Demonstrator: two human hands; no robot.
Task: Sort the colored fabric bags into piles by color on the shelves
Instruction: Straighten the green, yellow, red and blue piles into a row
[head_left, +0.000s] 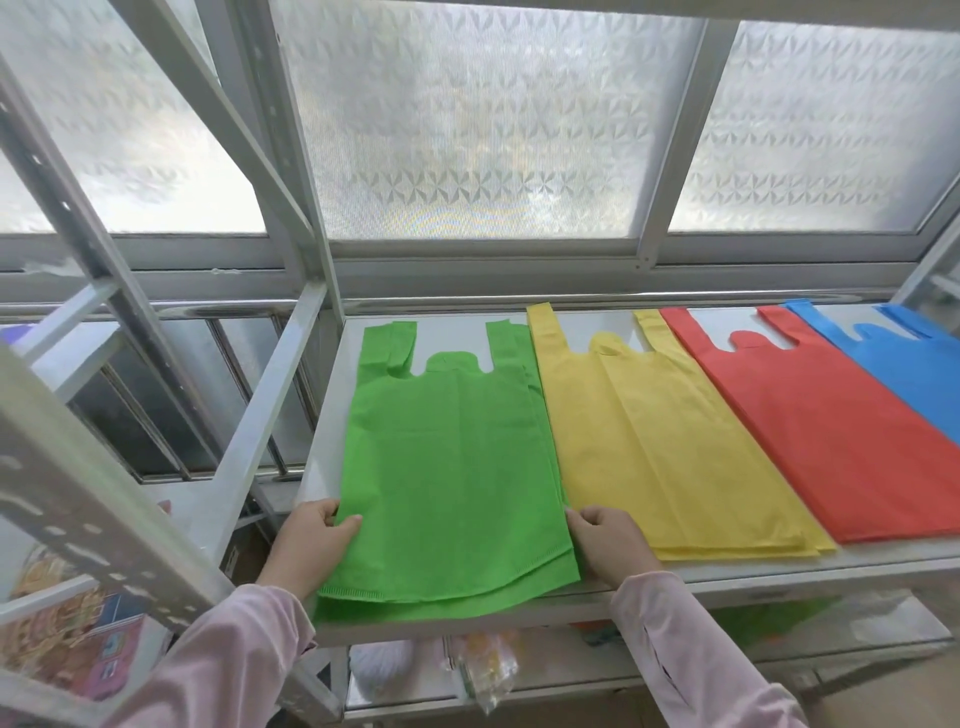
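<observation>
L thumb lies flat on top of the green bag (447, 457), other fingers tucked under its left edge near the bottom corner, so the left hand (311, 540) grips the fabric. R side: fingers curled narrow, tips pinching the same bag's right edge low down; the right hand (610, 543) rests partly on the shelf (779, 579) btwn green and yellow. Both wrists in pale pink sleeves (234, 639).

The green bag lies flat, handles pointing to the window (478, 130), on top of a green pile (467, 597) whose lower edges stick out a bit past the shelf front. Just beside it to the R: yellow pile (649, 441), then red pile (810, 431), touching or slightly overlapping at the handles, then blue pile (914, 374), partly cut off by the frame edge. All four on the same shelf, laid side by side.

Lower shelf (571, 670) holds some stuff, too blurred to tell what.
</observation>
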